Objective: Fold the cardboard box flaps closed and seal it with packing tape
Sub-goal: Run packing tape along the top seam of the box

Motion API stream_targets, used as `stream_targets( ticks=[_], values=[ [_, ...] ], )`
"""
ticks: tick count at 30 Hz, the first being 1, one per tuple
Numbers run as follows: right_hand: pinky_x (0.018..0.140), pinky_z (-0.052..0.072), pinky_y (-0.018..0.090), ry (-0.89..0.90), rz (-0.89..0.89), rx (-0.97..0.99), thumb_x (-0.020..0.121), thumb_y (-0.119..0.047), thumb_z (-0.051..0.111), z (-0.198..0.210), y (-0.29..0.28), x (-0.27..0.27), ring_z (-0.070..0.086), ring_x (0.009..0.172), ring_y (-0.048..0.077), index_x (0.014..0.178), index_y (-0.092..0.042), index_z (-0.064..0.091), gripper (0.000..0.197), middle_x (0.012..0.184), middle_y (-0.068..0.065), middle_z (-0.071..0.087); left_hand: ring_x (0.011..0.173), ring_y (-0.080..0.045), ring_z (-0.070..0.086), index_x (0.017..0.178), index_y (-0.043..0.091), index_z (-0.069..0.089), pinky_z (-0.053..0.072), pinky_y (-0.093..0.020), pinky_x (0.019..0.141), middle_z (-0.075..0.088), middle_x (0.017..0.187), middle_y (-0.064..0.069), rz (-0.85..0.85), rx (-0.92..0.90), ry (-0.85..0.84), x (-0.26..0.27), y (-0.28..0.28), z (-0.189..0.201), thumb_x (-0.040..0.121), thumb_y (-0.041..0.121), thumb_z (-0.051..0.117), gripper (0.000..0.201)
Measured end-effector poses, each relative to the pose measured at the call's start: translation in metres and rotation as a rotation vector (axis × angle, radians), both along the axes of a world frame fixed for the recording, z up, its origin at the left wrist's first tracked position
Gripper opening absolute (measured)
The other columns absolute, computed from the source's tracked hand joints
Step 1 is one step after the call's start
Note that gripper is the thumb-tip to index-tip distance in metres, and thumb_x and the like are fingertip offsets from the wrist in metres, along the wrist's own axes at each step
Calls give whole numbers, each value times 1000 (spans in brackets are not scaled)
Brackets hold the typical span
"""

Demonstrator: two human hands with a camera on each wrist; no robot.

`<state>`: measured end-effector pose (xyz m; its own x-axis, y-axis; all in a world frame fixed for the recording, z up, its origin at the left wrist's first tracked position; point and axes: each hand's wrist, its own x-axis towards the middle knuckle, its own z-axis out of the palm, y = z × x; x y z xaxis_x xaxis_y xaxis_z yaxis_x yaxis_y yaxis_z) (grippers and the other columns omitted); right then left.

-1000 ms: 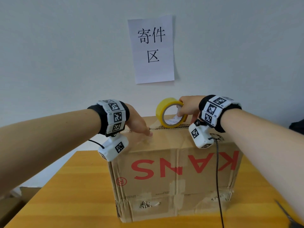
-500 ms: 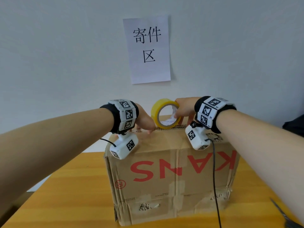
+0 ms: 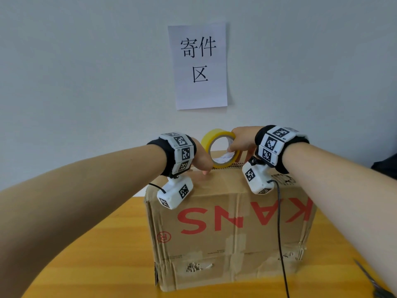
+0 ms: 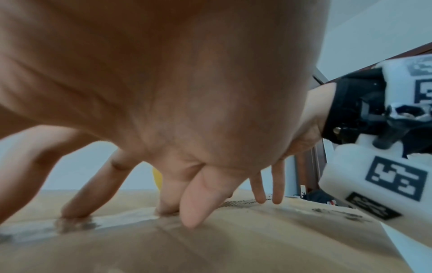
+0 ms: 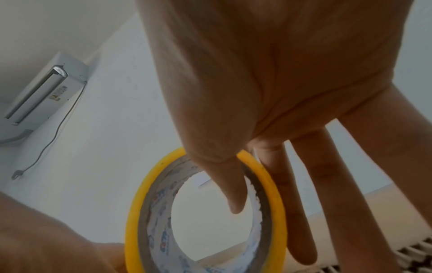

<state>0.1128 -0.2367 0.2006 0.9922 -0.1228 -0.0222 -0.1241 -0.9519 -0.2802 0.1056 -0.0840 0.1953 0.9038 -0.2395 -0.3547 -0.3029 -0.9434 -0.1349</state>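
A brown cardboard box (image 3: 217, 244) with upside-down red letters stands on the wooden table (image 3: 103, 254), its top flaps folded shut. My left hand (image 3: 204, 171) presses straight fingers (image 4: 77, 208) down on the box top (image 4: 210, 249), on a clear tape strip (image 4: 126, 218) along the seam. Just to its right my right hand (image 3: 233, 147) holds a yellow tape roll (image 3: 214, 136) upright on the box top. The thumb (image 5: 231, 194) hooks inside the tape roll's (image 5: 133, 212) core, while the other fingers reach down outside it.
A paper sign (image 3: 200, 67) hangs on the wall behind. Scissors (image 3: 373, 282) lie at the table's front right corner. A dark object (image 3: 386, 166) shows at the right edge. An air conditioner (image 5: 39, 90) is mounted high on the wall.
My left hand has slid to the right along the box top, closing the gap to the tape roll. The right hand keeps the roll in about the same spot.
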Motion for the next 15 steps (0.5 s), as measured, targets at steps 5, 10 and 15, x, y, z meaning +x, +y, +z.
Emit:
stream_targets(
  ticks=[5, 10, 15],
  values=[
    [95, 55, 49, -25, -15, 13, 94, -21, 65, -3, -1, -1, 68, 106, 34, 116, 2, 62, 32, 115, 20, 69, 139, -29, 39, 149, 3, 35, 34, -36, 109, 39, 153, -14, -68, 128, -86, -14, -7, 5, 106, 31, 37, 51],
    [88, 59, 45, -80, -52, 38, 90, -12, 65, -3, 1, -6, 70, 103, 33, 116, 0, 62, 29, 112, 16, 68, 109, -31, 57, 140, 12, 48, 45, -41, 103, 61, 101, -6, -46, 121, -72, -5, -9, 10, 96, 48, 52, 57],
    [78, 55, 34, -47, -85, -30, 100, -10, 50, -5, 9, -9, 68, 88, 31, 118, 5, 61, 25, 111, 19, 70, 101, -28, 55, 137, 13, 49, 48, -41, 100, 54, 106, -9, -47, 125, -87, 2, -8, 6, 98, 45, 45, 50]
  ],
)
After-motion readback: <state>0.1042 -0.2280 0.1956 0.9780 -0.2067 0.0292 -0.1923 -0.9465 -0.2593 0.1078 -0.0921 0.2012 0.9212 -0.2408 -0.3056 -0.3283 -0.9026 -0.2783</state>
